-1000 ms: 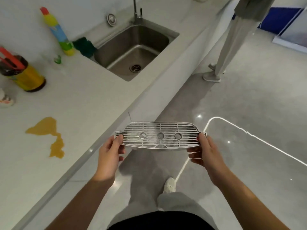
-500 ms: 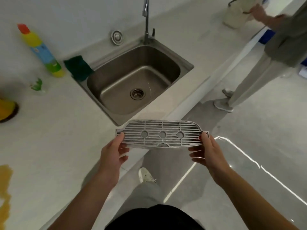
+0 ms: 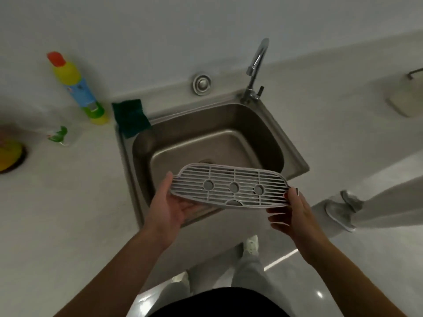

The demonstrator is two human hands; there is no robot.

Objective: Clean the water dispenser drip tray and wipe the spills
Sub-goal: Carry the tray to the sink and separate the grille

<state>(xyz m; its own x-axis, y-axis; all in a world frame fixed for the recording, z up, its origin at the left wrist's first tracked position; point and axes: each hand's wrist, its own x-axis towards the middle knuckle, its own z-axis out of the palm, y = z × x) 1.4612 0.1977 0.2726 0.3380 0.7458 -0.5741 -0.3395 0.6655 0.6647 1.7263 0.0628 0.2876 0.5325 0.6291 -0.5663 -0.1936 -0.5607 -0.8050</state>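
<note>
Drip tray (image 3: 229, 188) held roughly flat over front part of sink (image 3: 296, 160), L hand (image 3: 169, 209) pinching its left end w/ thumb on top & fingers under, R hand (image 3: 295, 213) pinching right end, lower fingers spread loose.

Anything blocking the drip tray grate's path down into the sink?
Nothing visible. The left hand and right hand hold the drip tray grate over the sink, whose visible basin floor looks bare. The sponge on the back-left rim and faucet behind are off the path.
</note>
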